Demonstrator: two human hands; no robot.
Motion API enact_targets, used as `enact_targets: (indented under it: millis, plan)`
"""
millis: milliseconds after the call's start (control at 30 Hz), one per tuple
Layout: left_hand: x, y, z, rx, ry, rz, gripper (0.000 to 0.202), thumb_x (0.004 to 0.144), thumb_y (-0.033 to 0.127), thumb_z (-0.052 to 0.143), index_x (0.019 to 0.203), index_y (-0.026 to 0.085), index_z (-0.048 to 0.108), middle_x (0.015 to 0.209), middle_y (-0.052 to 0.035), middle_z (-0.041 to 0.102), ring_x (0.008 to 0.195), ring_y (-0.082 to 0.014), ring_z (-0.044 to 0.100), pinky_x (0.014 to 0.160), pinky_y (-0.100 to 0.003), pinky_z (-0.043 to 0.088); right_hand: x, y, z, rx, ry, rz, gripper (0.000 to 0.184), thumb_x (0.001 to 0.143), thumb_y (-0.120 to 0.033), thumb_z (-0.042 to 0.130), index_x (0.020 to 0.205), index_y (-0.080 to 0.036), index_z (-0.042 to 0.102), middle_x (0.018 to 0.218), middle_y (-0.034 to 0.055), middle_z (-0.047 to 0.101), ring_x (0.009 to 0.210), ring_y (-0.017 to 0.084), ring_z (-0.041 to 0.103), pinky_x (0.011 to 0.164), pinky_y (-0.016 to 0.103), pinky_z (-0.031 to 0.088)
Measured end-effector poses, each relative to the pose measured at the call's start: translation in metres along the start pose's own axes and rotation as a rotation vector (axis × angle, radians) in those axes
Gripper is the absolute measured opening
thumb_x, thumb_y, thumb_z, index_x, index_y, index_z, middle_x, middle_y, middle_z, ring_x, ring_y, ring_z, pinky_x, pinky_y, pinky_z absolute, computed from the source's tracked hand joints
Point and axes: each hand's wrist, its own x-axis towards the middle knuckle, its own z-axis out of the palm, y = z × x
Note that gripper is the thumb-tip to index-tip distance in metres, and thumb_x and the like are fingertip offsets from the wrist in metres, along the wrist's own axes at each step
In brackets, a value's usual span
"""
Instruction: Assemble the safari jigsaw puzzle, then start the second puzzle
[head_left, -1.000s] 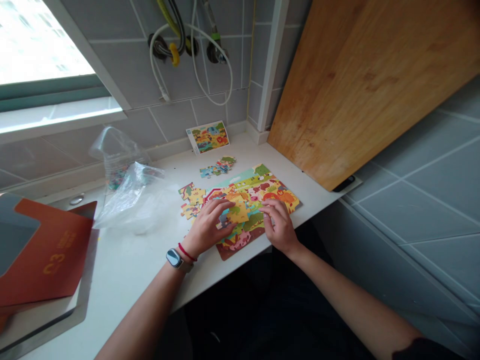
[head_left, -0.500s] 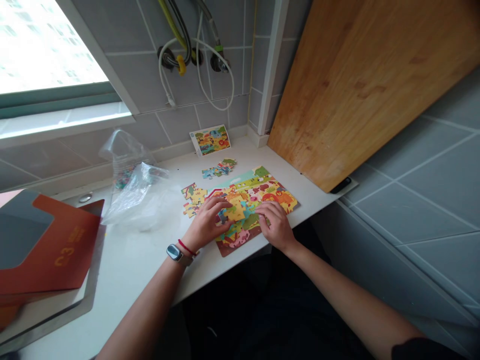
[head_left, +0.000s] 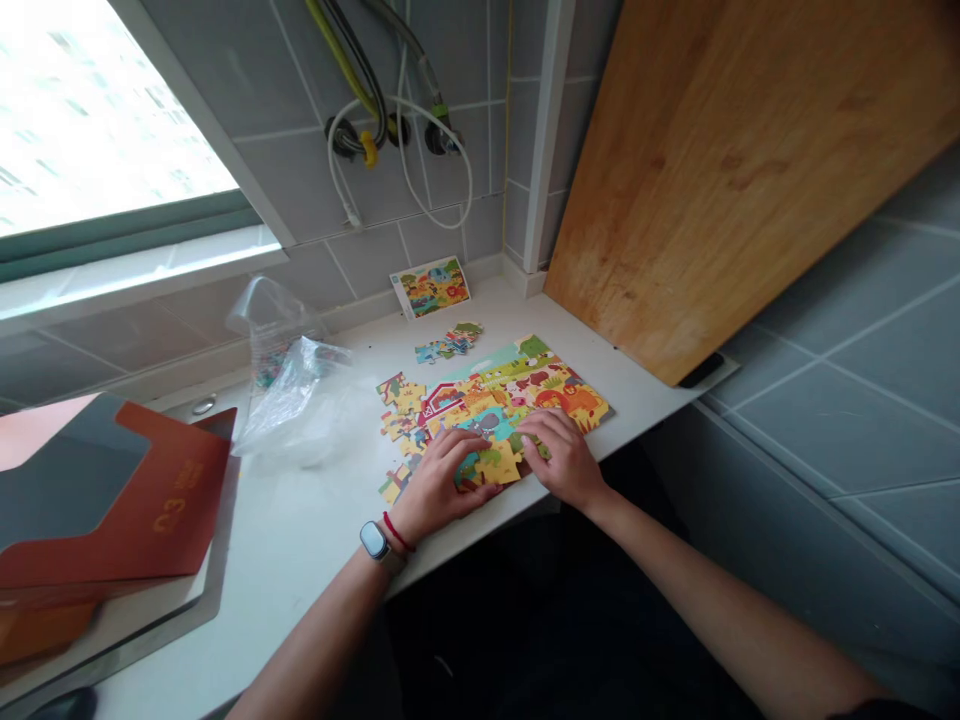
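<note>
A colourful animal jigsaw puzzle (head_left: 555, 378) lies on the white counter under both of my hands. My left hand (head_left: 442, 478), with a watch and red cord at the wrist, is closed, thumb and fingers at the edges of a yellow puzzle piece (head_left: 499, 462) over the puzzle's near part. Just to the right, my right hand (head_left: 564, 458) rests on the puzzle with curled fingers and thumb close together; what they hold, if anything, is hidden. Loose yellow pieces (head_left: 405, 398) lie left of the puzzle, and blue-green pieces (head_left: 448, 345) lie behind it.
A picture card (head_left: 431, 287) leans at the back wall. Left of the pieces stands a clear plastic bag (head_left: 300, 400), then an orange-red box (head_left: 165, 500). A large wooden board (head_left: 735, 180) leans on the right wall. Hoses (head_left: 360, 90) hang above.
My left hand has moved toward the near edge with the yellow piece, uncovering the puzzle's red barn. The right hand stays nearly in place over the puzzle. The view has shifted slightly.
</note>
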Motion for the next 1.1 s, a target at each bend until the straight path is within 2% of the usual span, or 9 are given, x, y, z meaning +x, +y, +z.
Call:
enact_targets:
  millis: [267,600,733,833,967,1100]
  plan:
    - [0.001,-0.005,-0.008,0.022,0.088,-0.002,0.039,0.092,0.028,0.074,0.128,0.025,0.059,0.123,-0.0105,0.066,0.117,-0.0261,0.064,0.101,-0.045,0.055,0.001,0.000,0.002,-0.046,0.045,0.015,0.020,0.096,-0.013,0.056,0.101,-0.024,0.072,0.097,0.0067,0.075,0.102,0.028,0.065,0.093,0.048,0.055]
    - [-0.001,-0.012,-0.005,0.023,0.085,-0.042,0.042,0.092,0.029,0.076,0.130,0.025,0.059,0.126,-0.0108,0.064,0.119,-0.0253,0.063,0.101,-0.044,0.057,0.000,0.000,0.001,-0.043,0.027,0.030,0.019,0.096,-0.012,0.056,0.100,-0.023,0.070,0.096,0.0070,0.076,0.100,0.028,0.066,0.091,0.047,0.054]
    - [-0.001,-0.015,-0.004,0.011,0.110,-0.066,0.043,0.091,0.030,0.077,0.130,0.025,0.059,0.127,-0.0106,0.063,0.120,-0.0249,0.064,0.101,-0.043,0.058,-0.001,0.000,0.001,-0.039,0.074,0.055,0.017,0.096,-0.015,0.056,0.101,-0.024,0.069,0.096,0.0067,0.076,0.101,0.029,0.066,0.092,0.049,0.052]
    - [0.000,-0.015,-0.003,0.006,0.117,-0.067,0.044,0.091,0.031,0.077,0.130,0.025,0.059,0.127,-0.0105,0.064,0.119,-0.0248,0.064,0.100,-0.042,0.059,-0.004,0.002,0.000,0.051,0.167,0.103,0.014,0.098,-0.019,0.055,0.106,-0.024,0.065,0.099,0.0078,0.073,0.101,0.029,0.066,0.094,0.049,0.052]
    - [0.001,-0.015,-0.003,0.009,0.121,-0.073,0.044,0.090,0.029,0.077,0.131,0.026,0.059,0.127,-0.0101,0.064,0.119,-0.0243,0.065,0.098,-0.041,0.060,-0.008,0.005,-0.002,0.278,0.325,0.199,0.004,0.101,-0.026,0.054,0.104,-0.026,0.053,0.106,0.0087,0.068,0.102,0.027,0.066,0.093,0.047,0.053]
    - [0.001,-0.014,-0.004,0.001,0.120,-0.084,0.043,0.091,0.029,0.077,0.130,0.026,0.060,0.128,-0.0102,0.064,0.119,-0.0244,0.065,0.096,-0.040,0.061,-0.011,0.009,-0.001,0.411,0.369,0.267,0.009,0.105,-0.031,0.048,0.098,-0.027,0.044,0.109,0.0083,0.065,0.107,0.026,0.064,0.096,0.047,0.051]
